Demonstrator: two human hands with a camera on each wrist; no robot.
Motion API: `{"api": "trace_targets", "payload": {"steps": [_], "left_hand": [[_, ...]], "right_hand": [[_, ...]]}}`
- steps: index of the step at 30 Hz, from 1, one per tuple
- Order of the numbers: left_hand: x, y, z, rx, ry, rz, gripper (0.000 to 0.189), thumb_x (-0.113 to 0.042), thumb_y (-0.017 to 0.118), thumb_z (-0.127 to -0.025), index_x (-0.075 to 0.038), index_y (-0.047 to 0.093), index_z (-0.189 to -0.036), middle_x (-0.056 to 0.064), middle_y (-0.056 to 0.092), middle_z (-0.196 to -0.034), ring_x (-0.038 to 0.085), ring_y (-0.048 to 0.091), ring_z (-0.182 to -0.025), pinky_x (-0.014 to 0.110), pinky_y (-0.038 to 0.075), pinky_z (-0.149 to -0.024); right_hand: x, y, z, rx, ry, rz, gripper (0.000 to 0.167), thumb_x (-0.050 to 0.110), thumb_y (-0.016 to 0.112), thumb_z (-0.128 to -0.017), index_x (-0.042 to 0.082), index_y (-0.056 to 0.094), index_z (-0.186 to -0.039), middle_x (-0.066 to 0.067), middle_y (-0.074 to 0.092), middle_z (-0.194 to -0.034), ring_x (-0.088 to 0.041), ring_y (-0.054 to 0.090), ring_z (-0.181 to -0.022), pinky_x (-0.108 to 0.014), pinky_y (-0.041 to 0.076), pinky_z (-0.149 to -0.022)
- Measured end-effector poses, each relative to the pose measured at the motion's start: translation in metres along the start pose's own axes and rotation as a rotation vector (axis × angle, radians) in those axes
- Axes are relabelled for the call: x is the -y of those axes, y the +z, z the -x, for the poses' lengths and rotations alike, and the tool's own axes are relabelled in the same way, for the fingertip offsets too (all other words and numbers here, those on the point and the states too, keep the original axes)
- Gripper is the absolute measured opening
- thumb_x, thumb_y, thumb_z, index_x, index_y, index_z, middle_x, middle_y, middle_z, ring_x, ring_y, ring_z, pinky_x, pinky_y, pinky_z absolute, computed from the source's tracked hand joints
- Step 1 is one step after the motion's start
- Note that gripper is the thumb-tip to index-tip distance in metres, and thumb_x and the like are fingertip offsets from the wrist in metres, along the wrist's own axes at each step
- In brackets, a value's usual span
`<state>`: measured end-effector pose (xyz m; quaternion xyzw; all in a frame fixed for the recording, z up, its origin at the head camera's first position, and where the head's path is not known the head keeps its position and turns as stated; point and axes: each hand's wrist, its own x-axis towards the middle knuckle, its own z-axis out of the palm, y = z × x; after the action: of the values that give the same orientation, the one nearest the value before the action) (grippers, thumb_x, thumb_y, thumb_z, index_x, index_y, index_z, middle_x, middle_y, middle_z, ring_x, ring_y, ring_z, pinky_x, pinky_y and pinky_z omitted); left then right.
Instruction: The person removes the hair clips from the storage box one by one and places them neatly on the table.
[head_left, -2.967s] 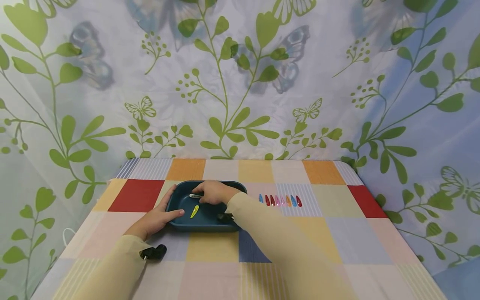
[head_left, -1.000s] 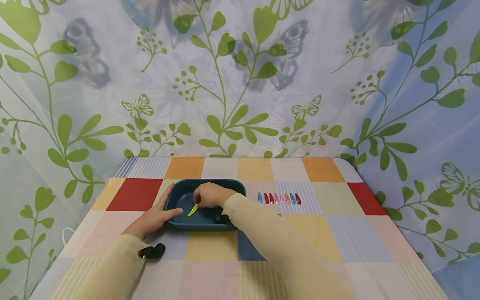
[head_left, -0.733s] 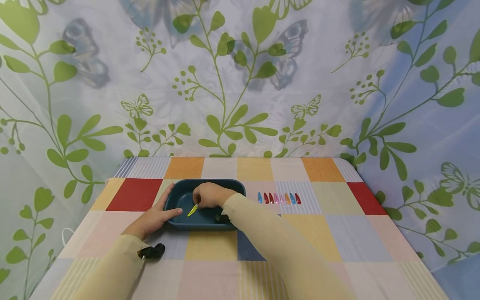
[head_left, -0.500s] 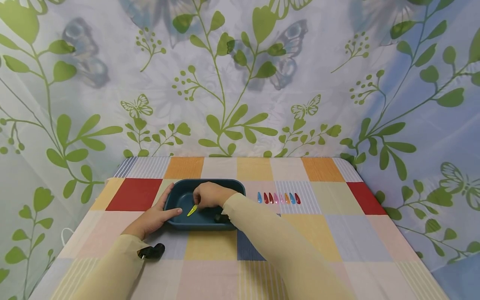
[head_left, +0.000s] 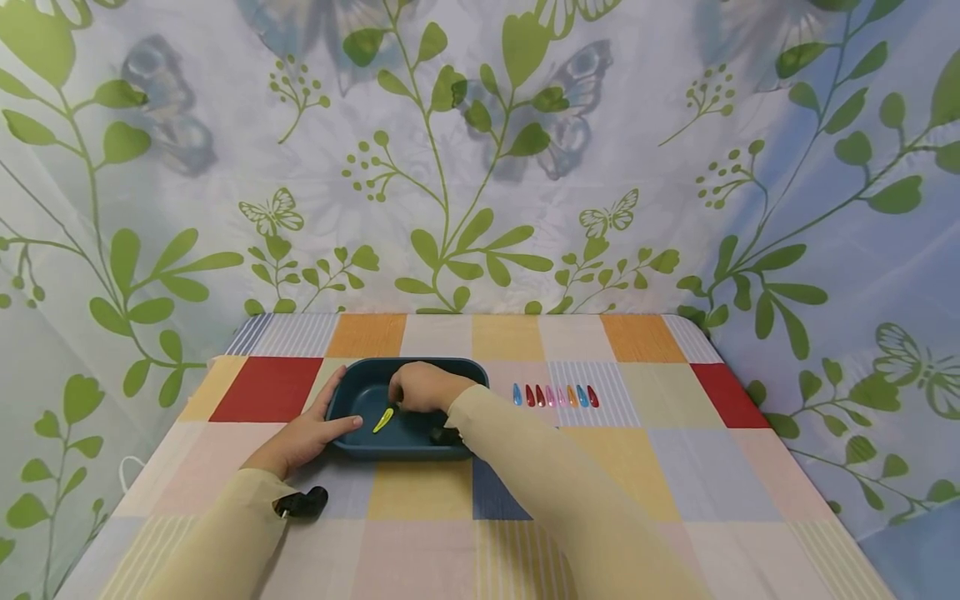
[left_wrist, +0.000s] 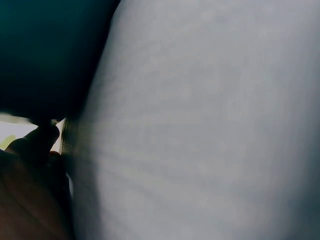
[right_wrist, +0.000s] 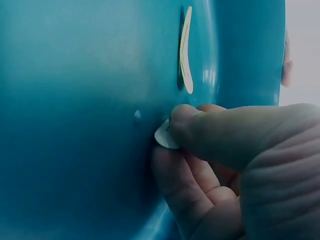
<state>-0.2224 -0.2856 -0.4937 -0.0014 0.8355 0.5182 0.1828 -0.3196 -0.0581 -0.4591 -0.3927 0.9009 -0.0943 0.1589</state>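
A dark teal tray (head_left: 360, 452) stands on the table. My left hand (head_left: 303, 437) rests against its left end, fingers straight along the outer side and thumb over the rim. Inside the tray, my right hand (head_left: 427, 387) pinches a small whitish hair clip (right_wrist: 166, 136) between thumb and fingers. Only the clip's rounded end shows in the right wrist view; in the head view the hand hides it. A yellow snap hair clip (head_left: 383, 419) lies on the tray floor beside the right fingertips, apart from them. The left wrist view is dark and mostly tablecloth.
Right of the tray, several snap clips in blue, red (head_left: 530, 396), pink and orange lie in a neat row. A patchwork cloth (head_left: 420, 492) covers the table. Behind it hangs a leaf-patterned curtain (head_left: 480, 167).
Earlier the whitish clip showed at my right fingertips; now the hand covers it in the head view. My right hand has drawn slightly off the yellow clip, which is turned a little. My left hand stays.
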Motion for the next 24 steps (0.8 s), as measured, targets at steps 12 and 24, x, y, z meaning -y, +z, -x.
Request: {"api": "trace_targets", "payload": {"steps": [12, 24], "left_hand": [[0.0, 0.002, -0.002, 0.002, 0.001, -0.017, 0.106, -0.047, 0.068, -0.099, -0.047, -0.014, -0.165, 0.017, -0.008, -0.177, 0.051, 0.004, -0.158, 0.077, 0.022, -0.122], [-0.001, 0.0, -0.001, -0.003, -0.011, -0.029, 0.109, -0.048, 0.071, -0.097, -0.047, -0.015, -0.165, 0.02, -0.007, -0.176, 0.054, 0.004, -0.156, 0.072, 0.036, -0.118]], "right_hand": [[-0.013, -0.01, 0.014, -0.034, 0.003, -0.275, 0.028, 0.014, 0.065, -0.104, 0.013, 0.076, -0.129, 0.002, 0.077, -0.109, -0.008, 0.068, -0.086, -0.022, 0.057, -0.077], [-0.033, -0.044, 0.055, -0.095, -0.028, -0.504, 0.04, 0.009, 0.064, -0.102, 0.002, 0.066, -0.142, 0.001, 0.061, -0.084, -0.013, 0.065, -0.075, -0.025, 0.055, -0.068]]}}
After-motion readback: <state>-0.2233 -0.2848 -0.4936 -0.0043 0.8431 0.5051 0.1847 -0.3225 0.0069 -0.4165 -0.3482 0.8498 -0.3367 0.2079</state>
